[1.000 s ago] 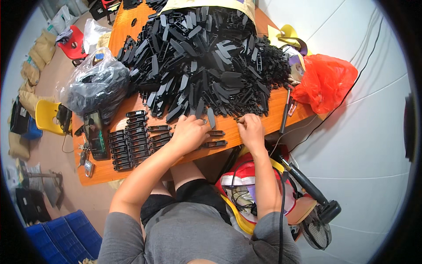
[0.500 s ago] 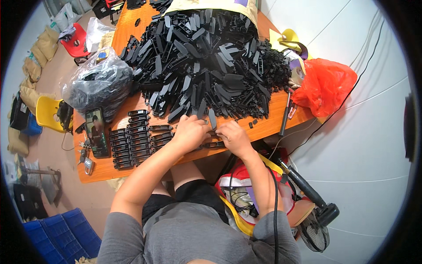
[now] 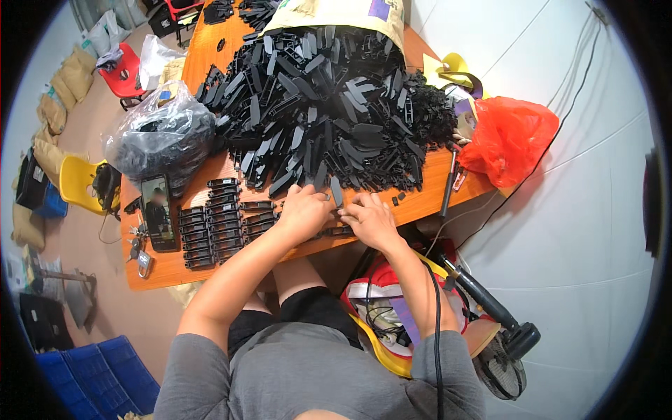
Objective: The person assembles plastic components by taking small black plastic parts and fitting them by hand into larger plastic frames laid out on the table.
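Near the table's front edge, my left hand [image 3: 306,212] and my right hand [image 3: 369,220] are close together, at the near side of a heap of black plastic parts [image 3: 315,105]. The left fingers are curled closed; what they hold is mostly hidden. My right thumb and fingertips are drawn in around something small and dark between the hands, too small to name. A long flat black piece [image 3: 336,190] lies just beyond the fingertips. Left of my hands, narrow black plastic assemblies [image 3: 224,224] lie in stacked columns. Another black assembly [image 3: 338,232] lies below my hands.
A phone [image 3: 159,213], keys and a padlock [image 3: 144,264] lie at the table's left. Behind them stands a clear bag of dark parts [image 3: 161,140]. A red plastic bag [image 3: 511,140] and a black-handled tool [image 3: 448,185] are on the right. An open sack [image 3: 343,15] backs the heap.
My right hand's fingers have spread and lifted slightly, while its thumb stays near the left hand. My left hand has hardly moved. The view has shifted a little.
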`<state>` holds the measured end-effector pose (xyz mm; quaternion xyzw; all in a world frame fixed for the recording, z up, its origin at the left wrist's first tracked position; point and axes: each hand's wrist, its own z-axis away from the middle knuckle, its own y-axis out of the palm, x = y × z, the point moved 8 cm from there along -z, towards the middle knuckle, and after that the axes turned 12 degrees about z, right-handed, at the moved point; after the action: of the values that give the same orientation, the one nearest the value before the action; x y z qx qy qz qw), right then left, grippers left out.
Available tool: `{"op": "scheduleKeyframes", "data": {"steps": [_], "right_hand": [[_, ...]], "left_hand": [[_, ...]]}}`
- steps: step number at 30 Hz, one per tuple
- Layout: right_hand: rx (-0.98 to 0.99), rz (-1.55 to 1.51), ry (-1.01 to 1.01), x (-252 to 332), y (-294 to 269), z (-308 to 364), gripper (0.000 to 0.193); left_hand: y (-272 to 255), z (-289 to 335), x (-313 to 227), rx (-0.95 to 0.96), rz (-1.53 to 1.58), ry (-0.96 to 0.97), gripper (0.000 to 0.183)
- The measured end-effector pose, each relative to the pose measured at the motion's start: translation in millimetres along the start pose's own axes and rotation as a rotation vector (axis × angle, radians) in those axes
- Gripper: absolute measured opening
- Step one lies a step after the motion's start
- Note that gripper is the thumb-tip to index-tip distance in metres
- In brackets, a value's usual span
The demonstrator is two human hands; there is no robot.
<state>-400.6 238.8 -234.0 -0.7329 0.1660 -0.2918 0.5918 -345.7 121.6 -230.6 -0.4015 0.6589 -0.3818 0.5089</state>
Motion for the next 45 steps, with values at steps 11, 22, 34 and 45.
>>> {"op": "scheduleKeyframes", "data": {"steps": [11,22,34,45], "right_hand": [[-0.142,-0.028,0.135,-12,-2,-11,0.015],[-0.029,0.132,0.327,-29,-2,-18,0.019],[-0.452,-0.122,0.137,-30,-28,19,0.012],[-0.389,-0.199,0.555,-90,-21,27,0.014]], "left_hand": [[-15,8,5,-0.141,0.019,0.003,0.016],[-9,-29,3,-0.088,-0.186,0.100,0.010],[-22,-9,-4,-0.228,0.124,-0.111,0.022],[-16,-33,-17,-0.165,0.544,-0.087,0.031]]}}
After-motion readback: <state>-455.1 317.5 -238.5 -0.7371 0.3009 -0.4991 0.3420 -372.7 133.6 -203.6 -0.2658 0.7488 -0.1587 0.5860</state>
